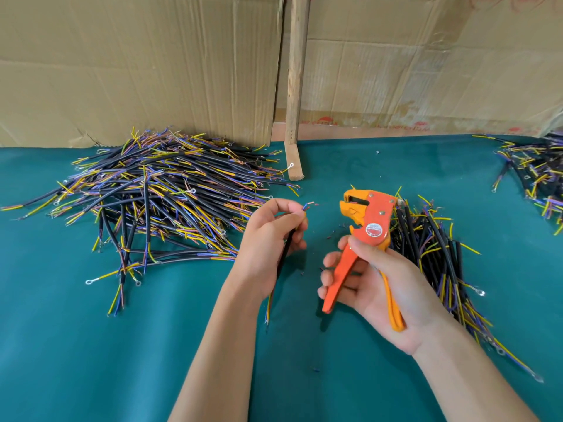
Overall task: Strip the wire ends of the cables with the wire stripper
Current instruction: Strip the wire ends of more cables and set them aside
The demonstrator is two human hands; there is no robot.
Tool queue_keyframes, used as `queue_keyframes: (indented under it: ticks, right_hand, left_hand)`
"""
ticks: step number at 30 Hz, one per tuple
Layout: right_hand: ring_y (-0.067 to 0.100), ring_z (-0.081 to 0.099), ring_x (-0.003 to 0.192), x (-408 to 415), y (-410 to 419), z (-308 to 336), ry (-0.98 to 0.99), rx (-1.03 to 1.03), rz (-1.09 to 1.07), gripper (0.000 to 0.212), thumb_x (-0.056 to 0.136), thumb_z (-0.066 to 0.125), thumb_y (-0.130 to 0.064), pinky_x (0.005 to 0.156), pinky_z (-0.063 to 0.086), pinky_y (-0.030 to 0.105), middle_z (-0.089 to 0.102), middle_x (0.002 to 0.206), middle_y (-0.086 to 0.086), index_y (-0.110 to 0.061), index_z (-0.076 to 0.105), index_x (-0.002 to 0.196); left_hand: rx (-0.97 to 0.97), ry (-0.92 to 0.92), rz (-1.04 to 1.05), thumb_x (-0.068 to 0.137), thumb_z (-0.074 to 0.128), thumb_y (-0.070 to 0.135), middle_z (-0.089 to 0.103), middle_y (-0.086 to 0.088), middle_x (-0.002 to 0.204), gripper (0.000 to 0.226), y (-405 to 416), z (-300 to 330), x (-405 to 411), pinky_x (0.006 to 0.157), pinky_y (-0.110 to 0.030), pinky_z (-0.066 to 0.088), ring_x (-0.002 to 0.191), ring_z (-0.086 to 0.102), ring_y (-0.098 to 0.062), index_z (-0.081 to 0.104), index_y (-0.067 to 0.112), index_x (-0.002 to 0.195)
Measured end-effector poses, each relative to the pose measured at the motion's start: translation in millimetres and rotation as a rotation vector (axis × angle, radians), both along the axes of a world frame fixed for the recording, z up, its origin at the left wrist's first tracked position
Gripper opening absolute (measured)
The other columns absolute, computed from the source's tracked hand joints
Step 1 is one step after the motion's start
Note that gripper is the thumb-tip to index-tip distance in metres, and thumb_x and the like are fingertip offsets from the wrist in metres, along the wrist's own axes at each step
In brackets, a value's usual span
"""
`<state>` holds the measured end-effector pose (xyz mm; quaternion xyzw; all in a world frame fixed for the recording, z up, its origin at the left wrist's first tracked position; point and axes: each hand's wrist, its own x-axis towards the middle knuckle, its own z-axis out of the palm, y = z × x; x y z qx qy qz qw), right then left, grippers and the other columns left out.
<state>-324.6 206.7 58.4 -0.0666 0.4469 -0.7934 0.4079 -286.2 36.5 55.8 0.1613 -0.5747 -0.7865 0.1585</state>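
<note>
The right hand (380, 287) sits nearest the camera, over the near middle of the table (91, 345). Its fingers (330, 277) curl around one orange handle of the wire stripper (364, 236), the thumb lies across the tool just below the round red label, and the second handle runs back along the palm toward the wrist. The two handles stand spread apart. The stripper's head points up and away from the camera, its jaws facing left.

The left hand (269, 248) is just to the left of it, fingers bunched together and pinching one black cable (285, 254) near its top end. Short coloured wire ends (307, 206) stick out above the fingertips, close to the stripper's jaws but apart from them. The cable's black sheath runs down behind the hand, and its lower wires hang out below the wrist.

Beyond the left hand, toward the far left edge of the green-covered table, lies a large pile of cables (158, 193). A smaller heap of cables (438, 254) lies behind and right of the right hand. A third cable heap (536, 175) sits at the far right edge. Cardboard sheets (137, 65) and a wooden post (297, 86) stand along the far edge.
</note>
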Motion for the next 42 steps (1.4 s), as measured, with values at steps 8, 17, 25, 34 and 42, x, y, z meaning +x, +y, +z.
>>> queue_keyframes:
  ticks: [8,17,25,34,42]
  right_hand:
    - [0.046,0.070,0.085,-6.7,8.3,-3.4,0.032,0.067,0.071,0.043,0.077,0.075,-0.010,0.077,0.059,0.051,0.067,0.116,0.037,-0.001,0.061,0.116]
    - [0.041,0.064,0.075,-2.0,6.3,-1.8,0.147,0.117,0.128,0.027,0.078,0.074,-0.002,0.071,0.057,0.051,0.063,0.090,0.030,-0.002,0.066,0.104]
    - [0.038,0.061,0.068,-2.7,5.4,-1.4,0.178,0.128,0.151,0.018,0.078,0.075,-0.002,0.066,0.057,0.049,0.059,0.080,0.024,-0.008,0.070,0.094]
    - [0.036,0.060,0.065,-3.1,4.8,-2.4,0.206,0.138,0.161,0.013,0.079,0.075,-0.005,0.062,0.056,0.047,0.058,0.078,0.023,-0.008,0.069,0.090]
    - [0.023,0.039,0.044,-0.2,0.0,-2.7,0.181,0.198,0.109,0.024,0.078,0.082,-0.023,0.045,0.040,0.031,0.042,0.060,0.008,-0.016,0.059,0.073]
  left_hand:
    - [-0.011,-0.014,0.000,0.096,0.056,0.003,0.058,-0.002,0.072,0.013,1.6,-0.8,1.0,0.063,-0.027,0.045,0.060,0.045,-0.014,0.056,0.014,0.090]
    - [-0.030,-0.030,-0.015,0.095,0.054,0.000,0.059,-0.002,0.071,0.015,4.7,1.4,0.0,0.060,-0.024,0.045,0.059,0.047,-0.013,0.057,0.013,0.089]
    - [-0.032,-0.026,-0.030,0.096,0.054,-0.001,0.059,-0.002,0.071,0.014,4.6,1.7,0.5,0.063,-0.027,0.044,0.060,0.047,-0.013,0.056,0.012,0.089]
    - [-0.036,-0.030,-0.035,0.096,0.053,-0.001,0.058,-0.003,0.071,0.016,3.5,1.0,0.7,0.065,-0.029,0.044,0.058,0.046,-0.014,0.057,0.012,0.087]
    - [-0.010,0.000,-0.049,0.097,0.054,0.000,0.058,-0.002,0.070,0.014,3.1,2.1,1.1,0.063,-0.027,0.044,0.060,0.046,-0.014,0.056,0.011,0.089]
